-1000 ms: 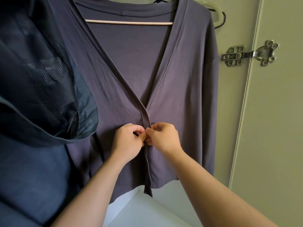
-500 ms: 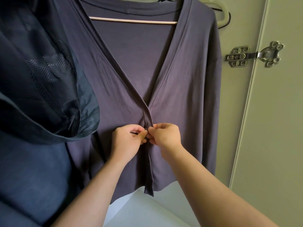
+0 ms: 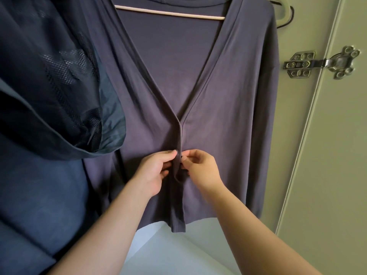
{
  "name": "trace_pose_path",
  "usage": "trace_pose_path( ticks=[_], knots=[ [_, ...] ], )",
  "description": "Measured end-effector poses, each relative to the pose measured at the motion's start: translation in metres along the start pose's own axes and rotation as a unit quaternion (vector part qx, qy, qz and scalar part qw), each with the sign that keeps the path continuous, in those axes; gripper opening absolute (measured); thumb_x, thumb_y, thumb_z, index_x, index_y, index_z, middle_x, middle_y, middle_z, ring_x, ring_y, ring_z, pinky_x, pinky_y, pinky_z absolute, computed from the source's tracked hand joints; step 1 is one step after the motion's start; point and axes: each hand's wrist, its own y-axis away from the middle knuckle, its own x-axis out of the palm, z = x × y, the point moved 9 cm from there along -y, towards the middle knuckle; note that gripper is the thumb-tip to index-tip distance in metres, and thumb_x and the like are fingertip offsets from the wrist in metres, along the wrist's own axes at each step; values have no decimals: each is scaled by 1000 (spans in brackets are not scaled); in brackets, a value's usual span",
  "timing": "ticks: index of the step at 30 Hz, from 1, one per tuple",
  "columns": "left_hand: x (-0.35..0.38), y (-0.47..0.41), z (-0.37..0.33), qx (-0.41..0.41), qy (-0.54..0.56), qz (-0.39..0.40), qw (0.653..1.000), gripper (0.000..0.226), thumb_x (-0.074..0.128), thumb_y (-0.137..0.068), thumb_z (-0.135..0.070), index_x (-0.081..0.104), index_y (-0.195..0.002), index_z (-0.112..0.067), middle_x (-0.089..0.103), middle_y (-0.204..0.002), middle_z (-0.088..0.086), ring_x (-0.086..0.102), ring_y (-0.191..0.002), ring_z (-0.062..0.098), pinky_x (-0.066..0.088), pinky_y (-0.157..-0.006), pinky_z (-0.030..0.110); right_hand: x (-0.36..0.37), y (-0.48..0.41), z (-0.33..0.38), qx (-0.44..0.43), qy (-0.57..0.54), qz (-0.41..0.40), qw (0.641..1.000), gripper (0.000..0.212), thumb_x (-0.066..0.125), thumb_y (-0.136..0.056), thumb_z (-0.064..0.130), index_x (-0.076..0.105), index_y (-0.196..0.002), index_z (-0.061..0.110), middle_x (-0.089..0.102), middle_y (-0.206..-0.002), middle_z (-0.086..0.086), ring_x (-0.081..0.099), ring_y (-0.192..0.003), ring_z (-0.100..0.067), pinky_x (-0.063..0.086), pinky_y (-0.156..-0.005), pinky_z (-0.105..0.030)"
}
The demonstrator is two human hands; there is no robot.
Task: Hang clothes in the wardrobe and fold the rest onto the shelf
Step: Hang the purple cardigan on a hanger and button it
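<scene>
Pale green wardrobe door [image 3: 327, 155] behind; grey-purple knit cardigan [image 3: 228, 116] hangs on wooden-bar hanger [image 3: 168, 13], beside dark navy hooded jacket [image 3: 49, 86]. Both grips pinching: left hand [image 3: 156, 169] and right hand [image 3: 200, 169] each hold one front edge mid-chest, likely fastening a button so it won't slip off.

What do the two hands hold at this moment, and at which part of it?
The left hand and the right hand each pinch the hanging grey-purple cardigan at its front edge bands, just below the V-neck.
</scene>
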Motion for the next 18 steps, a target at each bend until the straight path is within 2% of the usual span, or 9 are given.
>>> trace_pose_path(
  ticks=[2,3,6,8,11,13,15,18],
  knots=[
    [1,-2,-7,43,3,7,999,5,67,-93,-16,71,-97,-16,75,-86,-2,67,-89,14,45,-88,31,5,5,-3,-24,45,13,999,14,67,-91,6,73,-98,16,75,-87,-2,71,-81,-19,60,-83,-32],
    [3,-2,-8,49,11,18,999,5,66,-95,-15,70,-98,-16,74,-89,1,68,-90,17,48,-90,32,8,7,-4,-34,68,13,997,13,69,-88,6,73,-96,16,74,-87,1,70,-80,-15,59,-84,-31],
    [2,-3,-7,71,7,16,997,4,68,-95,-18,68,-94,-14,69,-85,5,64,-85,20,49,-82,32,10,10,-7,-51,132,-10,990,12,75,-84,11,69,-91,18,71,-85,8,66,-77,-8,52,-77,-16],
    [3,0,-7,101,-18,30,994,12,74,-91,-15,68,-100,-10,71,-85,4,66,-82,18,50,-82,30,10,11,-7,-60,154,-22,986,13,75,-83,15,65,-88,20,70,-82,9,64,-76,-6,45,-69,-8],
    [-2,1,-4,140,-82,44,986,30,72,-86,6,66,-115,-2,76,-99,12,73,-91,18,54,-82,22,10,14,-5,-77,157,-28,984,15,77,-83,19,62,-86,18,69,-79,6,62,-74,-9,44,-65,-8],
    [-11,0,-1,146,-95,23,984,29,66,-90,9,68,-117,-3,77,-102,11,73,-90,12,53,-77,18,10,15,-5,-87,162,-41,982,20,80,-82,22,61,-85,20,68,-77,8,62,-73,-10,44,-65,-9],
    [-18,-2,5,133,-96,11,986,24,63,-94,4,70,-116,-2,77,-103,14,71,-93,16,52,-79,22,11,17,-5,-99,178,-40,978,23,81,-80,25,60,-86,22,66,-78,10,62,-71,-9,47,-66,-12],
    [-24,0,16,101,-99,17,990,13,61,-98,-3,73,-103,-5,75,-102,21,66,-90,23,51,-83,33,14,18,-8,-104,194,-32,975,16,76,-86,19,61,-91,21,65,-80,13,62,-71,-5,48,-65,-14]
  ],
)
